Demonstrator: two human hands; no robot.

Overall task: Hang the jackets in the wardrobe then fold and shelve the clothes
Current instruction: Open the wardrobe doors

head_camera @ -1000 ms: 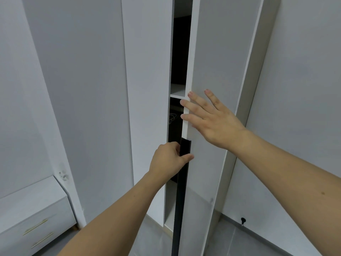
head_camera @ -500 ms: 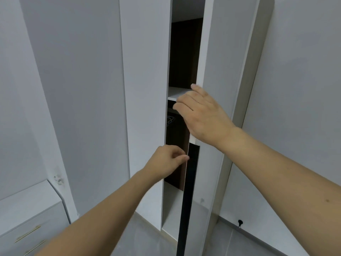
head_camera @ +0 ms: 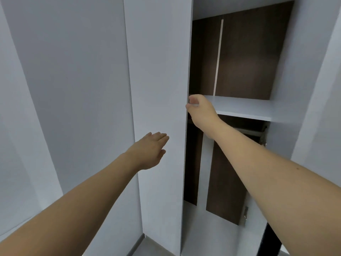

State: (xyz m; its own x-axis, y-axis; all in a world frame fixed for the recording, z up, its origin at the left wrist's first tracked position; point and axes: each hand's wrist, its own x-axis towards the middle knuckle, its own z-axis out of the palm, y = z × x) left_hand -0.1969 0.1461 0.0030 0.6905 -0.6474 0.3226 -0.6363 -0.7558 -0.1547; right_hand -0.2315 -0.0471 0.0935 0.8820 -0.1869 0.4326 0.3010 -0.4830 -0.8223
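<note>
Two hands being counted: left hand (head_camera: 150, 151), right hand (head_camera: 200, 109). One wardrobe (head_camera: 156, 71) being shown, one shelf (head_camera: 243, 108) inside, one hanging rail (head_camera: 249, 131) under it, two hinges (head_camera: 245, 215) being seen.

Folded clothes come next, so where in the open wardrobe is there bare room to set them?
The white shelf is bare right of the right hand, back to the brown panel. Crowded only at its left end, where that hand grips the left door.
</note>
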